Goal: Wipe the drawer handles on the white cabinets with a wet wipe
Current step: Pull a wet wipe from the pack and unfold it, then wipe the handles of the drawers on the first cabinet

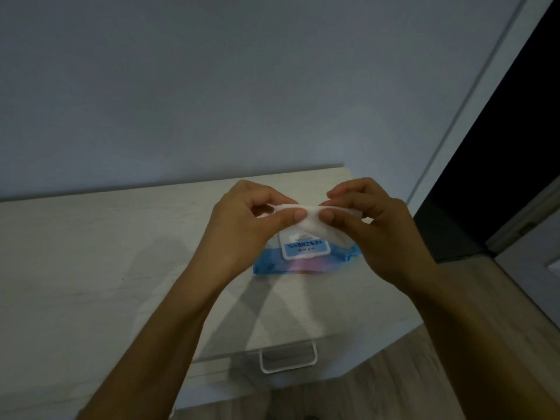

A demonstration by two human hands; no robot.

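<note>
Both hands are pinching the same white wet wipe [309, 218], held up in the air over the cabinet top. The left hand [242, 225] has its thumb and curled fingers closed on the wipe's left part, and the right hand [378, 225] does the same on the right part, thumb tips almost meeting in the middle. The wipe is bunched and stretched between them, with a loose fold sagging down toward the pack.

Right under the hands sits the blue wet wipe pack [306, 259], lying flat on the white cabinet top [91, 268], near its right end. It has a white flip lid [306, 248] with blue print on it; can't tell for sure if the lid is fully closed since the wipe hangs in front of it.

Down at the front edge of the cabinet there's one white loop-style drawer handle [288, 357], well below the hands and not touched by anything. Behind the cabinet is a plain pale wall [212, 86], wood-look floor [424, 374] to the right, and a dark doorway [521, 131] on the far right.
</note>
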